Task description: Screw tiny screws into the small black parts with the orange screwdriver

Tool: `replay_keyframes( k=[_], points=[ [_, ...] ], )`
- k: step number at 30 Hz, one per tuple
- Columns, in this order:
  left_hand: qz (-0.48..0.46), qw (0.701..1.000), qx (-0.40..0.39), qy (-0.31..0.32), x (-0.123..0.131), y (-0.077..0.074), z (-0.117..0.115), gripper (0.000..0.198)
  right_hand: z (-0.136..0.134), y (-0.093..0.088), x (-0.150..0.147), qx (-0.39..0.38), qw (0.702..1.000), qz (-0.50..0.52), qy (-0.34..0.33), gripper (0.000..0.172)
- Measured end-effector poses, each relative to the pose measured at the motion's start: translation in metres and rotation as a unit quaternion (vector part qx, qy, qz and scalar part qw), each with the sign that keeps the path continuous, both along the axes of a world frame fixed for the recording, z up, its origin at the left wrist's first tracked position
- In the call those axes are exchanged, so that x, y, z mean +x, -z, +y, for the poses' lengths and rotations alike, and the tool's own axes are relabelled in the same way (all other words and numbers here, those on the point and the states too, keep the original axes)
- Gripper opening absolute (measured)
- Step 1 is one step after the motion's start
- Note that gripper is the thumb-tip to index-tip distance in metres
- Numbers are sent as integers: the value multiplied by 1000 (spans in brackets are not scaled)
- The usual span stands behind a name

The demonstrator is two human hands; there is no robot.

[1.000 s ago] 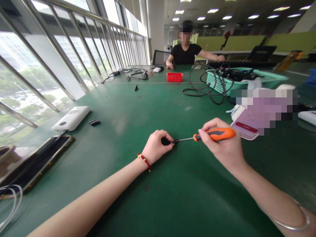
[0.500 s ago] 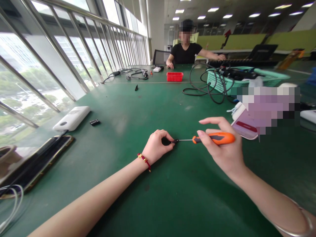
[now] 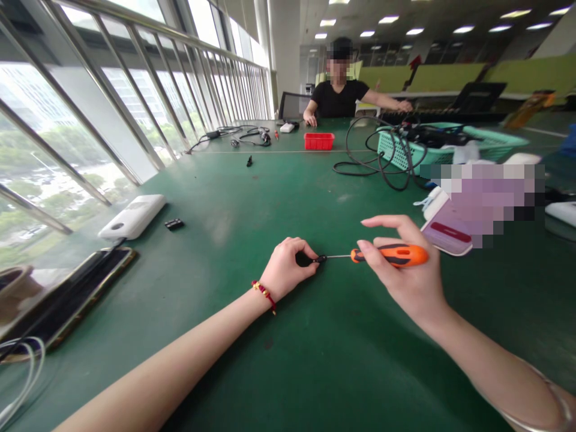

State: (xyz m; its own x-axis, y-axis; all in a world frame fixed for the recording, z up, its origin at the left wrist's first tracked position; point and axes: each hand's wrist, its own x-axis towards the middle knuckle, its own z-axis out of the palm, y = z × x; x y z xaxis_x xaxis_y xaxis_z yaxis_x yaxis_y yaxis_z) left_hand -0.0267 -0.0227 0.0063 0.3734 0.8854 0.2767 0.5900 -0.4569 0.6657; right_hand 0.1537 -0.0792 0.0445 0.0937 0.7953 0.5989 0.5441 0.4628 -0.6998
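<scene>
My left hand [image 3: 287, 268] rests on the green table [image 3: 288, 372], fingers curled round a small black part [image 3: 320, 259] that it pins to the surface. My right hand [image 3: 405, 270] grips an orange and black screwdriver [image 3: 390, 255] lying almost level, its thin shaft pointing left with the tip at the black part. The index finger of that hand is lifted off the handle, while the thumb and other fingers hold it.
A white box [image 3: 134, 216], a small black block [image 3: 173, 224] and a dark tablet [image 3: 67, 297] lie at the left by the window rail. A pink-and-white device [image 3: 445, 225] sits right. Farther off are a red tray [image 3: 318, 141], a teal basket [image 3: 432, 147] with cables, and a seated person [image 3: 342, 90].
My right index finger has lifted off the screwdriver handle, which has turned slightly in my grip. My left hand and the black part stay put.
</scene>
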Motion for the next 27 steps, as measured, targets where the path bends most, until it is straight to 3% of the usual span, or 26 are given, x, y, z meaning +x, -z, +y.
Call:
replay_keyframes(
  k=[7,9,13,15,20,22,24,27],
  points=[
    [-1,1000,4,-2,0,0,0,6,3,4,-1,71,997,23,-13,54],
    [-2,1000,3,-2,0,0,-1,6,3,3,-1,44,999,12,6,51],
    [-2,1000,2,-2,0,0,-1,6,-1,2,-2,1,1000,-15,15,22],
    [0,1000,5,-3,0,0,0,6,-1,2,-3,8,1000,-19,-2,23],
    [1,1000,6,-3,0,0,0,6,2,5,-3,85,996,2,-14,58],
    [2,1000,6,-4,0,0,0,5,3,5,-3,83,997,7,-2,64],
    [3,1000,6,-5,0,0,0,5,1,3,-3,57,998,2,9,56],
    [5,1000,7,-5,0,0,0,5,-3,2,-3,21,999,-38,2,26]
  ],
)
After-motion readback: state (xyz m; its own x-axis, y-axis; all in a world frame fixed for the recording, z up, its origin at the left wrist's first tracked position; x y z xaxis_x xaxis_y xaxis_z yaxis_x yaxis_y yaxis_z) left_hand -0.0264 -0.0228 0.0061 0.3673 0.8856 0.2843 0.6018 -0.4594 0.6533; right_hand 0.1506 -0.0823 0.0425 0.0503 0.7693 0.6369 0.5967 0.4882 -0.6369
